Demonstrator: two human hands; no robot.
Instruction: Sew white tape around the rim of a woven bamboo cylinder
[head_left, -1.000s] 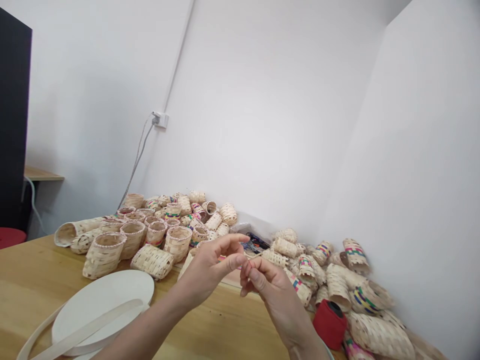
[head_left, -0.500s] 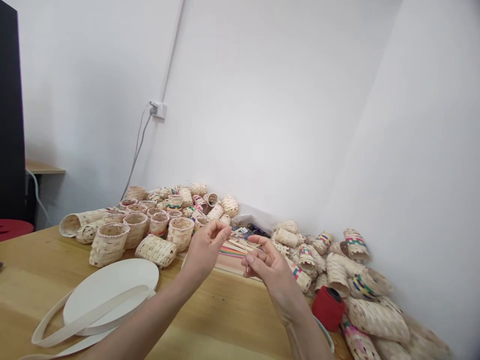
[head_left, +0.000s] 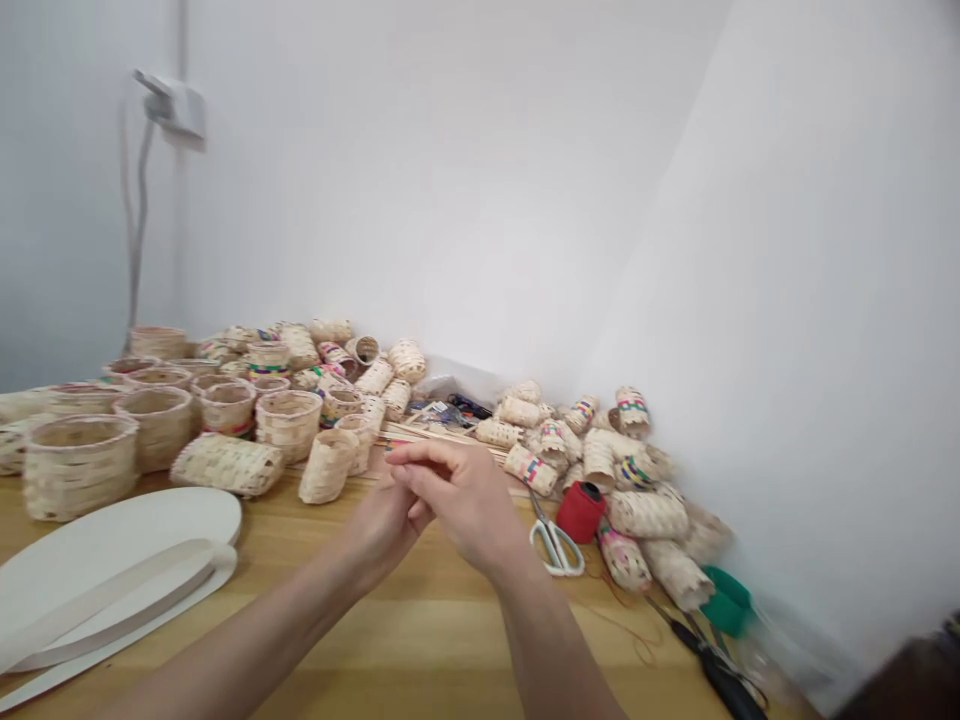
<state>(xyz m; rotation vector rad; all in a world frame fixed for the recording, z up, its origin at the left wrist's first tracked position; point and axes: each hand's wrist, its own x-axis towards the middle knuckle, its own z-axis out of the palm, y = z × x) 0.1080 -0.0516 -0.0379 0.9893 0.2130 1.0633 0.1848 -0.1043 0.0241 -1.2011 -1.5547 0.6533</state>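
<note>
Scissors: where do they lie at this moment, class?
In the head view, the scissors lie on the table to the right of the right hand, just left of the red spool.

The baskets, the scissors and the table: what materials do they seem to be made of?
Baskets: probably bamboo or thin wood, matte; flat, pale strips cross in a weave, some with coloured bands. Scissors: blades likely metal, judging by their grey look; the smooth white handles may be plastic. Table: wood or a wood-look surface, with yellow-brown grain-like bands and a slight sheen.
</note>
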